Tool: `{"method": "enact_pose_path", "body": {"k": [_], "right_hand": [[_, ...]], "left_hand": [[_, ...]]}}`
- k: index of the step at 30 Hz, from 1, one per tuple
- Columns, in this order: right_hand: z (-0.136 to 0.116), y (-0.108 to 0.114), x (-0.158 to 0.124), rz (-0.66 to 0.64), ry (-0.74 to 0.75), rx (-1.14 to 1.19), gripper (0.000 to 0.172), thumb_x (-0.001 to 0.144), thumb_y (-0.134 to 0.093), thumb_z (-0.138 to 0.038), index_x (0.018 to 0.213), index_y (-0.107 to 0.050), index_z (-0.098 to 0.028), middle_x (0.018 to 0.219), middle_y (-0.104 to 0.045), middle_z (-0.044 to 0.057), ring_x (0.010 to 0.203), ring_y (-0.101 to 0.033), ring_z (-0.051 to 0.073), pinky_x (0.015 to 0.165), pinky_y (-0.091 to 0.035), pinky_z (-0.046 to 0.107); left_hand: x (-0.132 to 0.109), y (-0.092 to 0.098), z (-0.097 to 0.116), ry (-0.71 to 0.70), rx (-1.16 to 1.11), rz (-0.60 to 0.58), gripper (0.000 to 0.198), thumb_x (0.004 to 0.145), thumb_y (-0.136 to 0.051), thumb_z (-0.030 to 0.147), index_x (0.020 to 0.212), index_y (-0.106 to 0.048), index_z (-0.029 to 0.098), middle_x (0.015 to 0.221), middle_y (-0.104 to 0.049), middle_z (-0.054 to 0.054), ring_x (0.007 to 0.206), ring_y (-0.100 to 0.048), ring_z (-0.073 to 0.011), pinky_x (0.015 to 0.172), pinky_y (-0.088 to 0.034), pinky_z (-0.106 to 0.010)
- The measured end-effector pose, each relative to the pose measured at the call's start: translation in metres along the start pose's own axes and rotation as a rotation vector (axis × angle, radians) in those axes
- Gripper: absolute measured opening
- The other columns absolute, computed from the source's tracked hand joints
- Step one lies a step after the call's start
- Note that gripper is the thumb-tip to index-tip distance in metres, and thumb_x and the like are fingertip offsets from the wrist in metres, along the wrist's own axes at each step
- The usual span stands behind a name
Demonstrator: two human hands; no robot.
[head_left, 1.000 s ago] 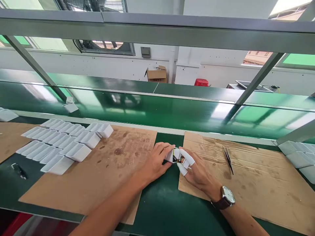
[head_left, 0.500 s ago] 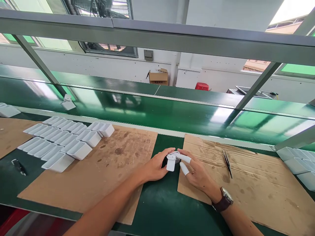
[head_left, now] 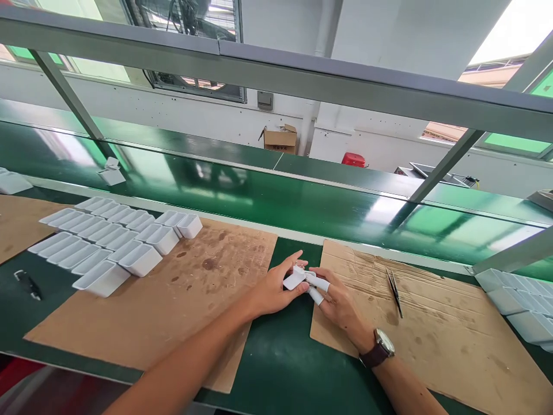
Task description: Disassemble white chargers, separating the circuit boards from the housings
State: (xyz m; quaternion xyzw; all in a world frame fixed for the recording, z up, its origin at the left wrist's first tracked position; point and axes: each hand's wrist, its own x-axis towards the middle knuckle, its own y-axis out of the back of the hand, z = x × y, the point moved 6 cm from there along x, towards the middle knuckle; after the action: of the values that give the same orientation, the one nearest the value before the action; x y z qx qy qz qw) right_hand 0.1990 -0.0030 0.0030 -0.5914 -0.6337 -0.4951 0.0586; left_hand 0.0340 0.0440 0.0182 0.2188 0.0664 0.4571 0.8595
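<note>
Between both hands, above the green tabletop, is a small white plastic part [head_left: 294, 278] with a flat flap-like face. My left hand [head_left: 274, 291] is closed on it, the thumb along its near side and the forefinger raised behind. My right hand [head_left: 341, 300] grips its right side with fingers that wear white finger cots [head_left: 317, 281]. What lies inside the fingers is partly hidden. A pair of tweezers [head_left: 394, 294] lies on the right cardboard sheet [head_left: 440, 334], to the right of my right hand.
Rows of white trays [head_left: 103, 279] stand on the left cardboard sheet [head_left: 181, 311]. More white trays [head_left: 518, 300] are stacked at the right edge. A black pen-like tool [head_left: 28, 285] lies far left. A metal frame bar [head_left: 276, 69] crosses above a green conveyor belt [head_left: 268, 193], where a white piece [head_left: 112, 173] rests.
The white part has been turned between my hands, its flap now tilted to the left. My left forefinger has lifted. The camera view has tilted slightly.
</note>
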Motion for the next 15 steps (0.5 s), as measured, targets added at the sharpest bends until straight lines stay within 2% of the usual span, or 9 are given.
{"method": "enact_pose_path", "body": {"k": [3, 6, 10, 15], "right_hand": [[-0.007, 0.007, 0.004, 0.048, 0.013, -0.025, 0.046, 0.099, -0.058, -0.012, 0.141, -0.055, -0.032, 0.125, -0.065, 0.01, 0.113, -0.068, 0.023, 0.091, -0.063, 0.041], [-0.011, 0.013, 0.007, 0.102, -0.034, -0.004, 0.037, 0.098, -0.059, -0.014, 0.132, -0.061, -0.029, 0.121, -0.067, 0.009, 0.108, -0.07, 0.022, 0.087, -0.063, 0.038], [-0.011, 0.001, 0.009, 0.009, -0.1, 0.016, 0.024, 0.096, -0.06, -0.016, 0.115, -0.067, -0.028, 0.112, -0.072, 0.006, 0.093, -0.073, 0.021, 0.077, -0.063, 0.034], [-0.015, -0.002, 0.01, 0.007, -0.092, 0.0, 0.027, 0.097, -0.055, -0.015, 0.118, -0.066, -0.027, 0.115, -0.072, 0.008, 0.094, -0.073, 0.021, 0.077, -0.063, 0.035]], "left_hand": [[0.0, 0.003, 0.0, -0.031, 0.048, 0.05, 0.073, 0.095, -0.064, 0.051, 0.158, -0.036, 0.028, 0.148, -0.062, -0.01, 0.127, -0.064, -0.028, 0.109, -0.051, -0.046], [-0.001, 0.005, 0.002, -0.093, 0.111, 0.101, 0.069, 0.095, -0.064, 0.05, 0.156, -0.039, 0.029, 0.148, -0.062, -0.01, 0.13, -0.063, -0.029, 0.113, -0.048, -0.049], [0.0, 0.006, -0.001, -0.139, 0.117, 0.159, 0.066, 0.095, -0.065, 0.05, 0.152, -0.043, 0.028, 0.141, -0.067, -0.01, 0.129, -0.063, -0.0284, 0.113, -0.049, -0.05], [0.001, 0.008, -0.002, -0.148, 0.066, 0.198, 0.068, 0.091, -0.07, 0.046, 0.15, -0.044, 0.026, 0.135, -0.069, -0.01, 0.125, -0.066, -0.0268, 0.11, -0.052, -0.048]]}}
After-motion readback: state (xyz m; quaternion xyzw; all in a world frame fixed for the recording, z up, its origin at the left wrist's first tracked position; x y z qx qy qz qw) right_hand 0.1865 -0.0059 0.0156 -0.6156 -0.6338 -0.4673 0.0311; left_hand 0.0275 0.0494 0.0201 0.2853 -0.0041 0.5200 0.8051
